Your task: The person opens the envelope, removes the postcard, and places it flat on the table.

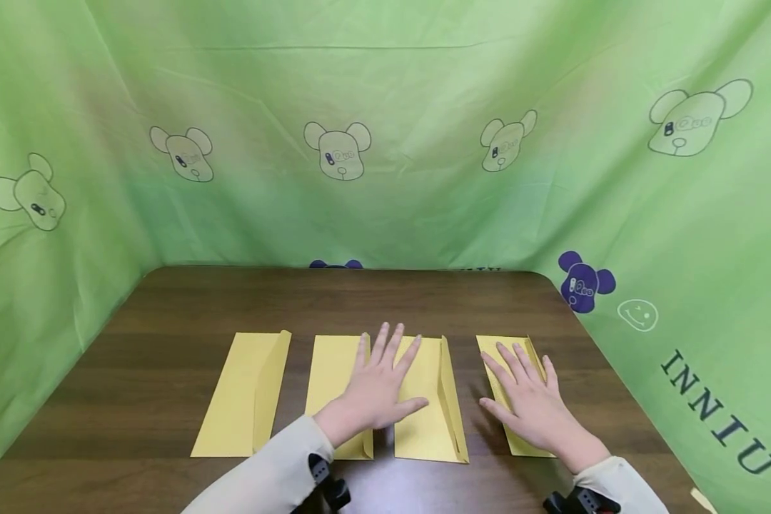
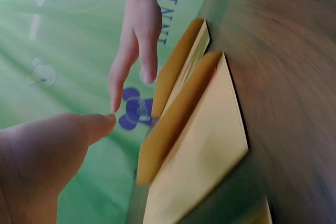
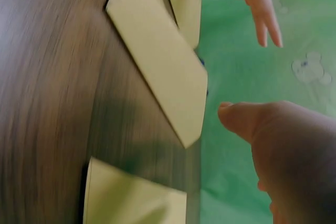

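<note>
Head view, left hand (image 1: 375, 389): flat with fingers spread and straight, palm down across the gap between the second envelope (image 1: 334, 378) and the third envelope (image 1: 432, 403); it presses rather than grips.
Head view, right hand (image 1: 532, 400): also flat and released, fingers straight, lying on the fourth envelope (image 1: 509, 378) at the right end of the row.
Head view, envelopes: four yellow ones lie side by side on the dark wooden counter (image 1: 167, 321); the first envelope (image 1: 240, 396) sits untouched at the left, its flap raised along the right edge.
Head view, surroundings: a green cloth (image 1: 385, 107) printed with bear heads hangs behind and at both sides.
Left wrist view: the left hand (image 2: 47, 166) shows only a blurred thumb and palm, hovering beside a yellow envelope (image 2: 205, 150) whose flap stands up; the right hand (image 2: 137, 35) is beyond, fingers straight.
Right wrist view: the right hand (image 3: 283, 150) is a blurred palm and thumb near a yellow envelope (image 3: 163, 72); I cannot tell from here whether it touches.
</note>
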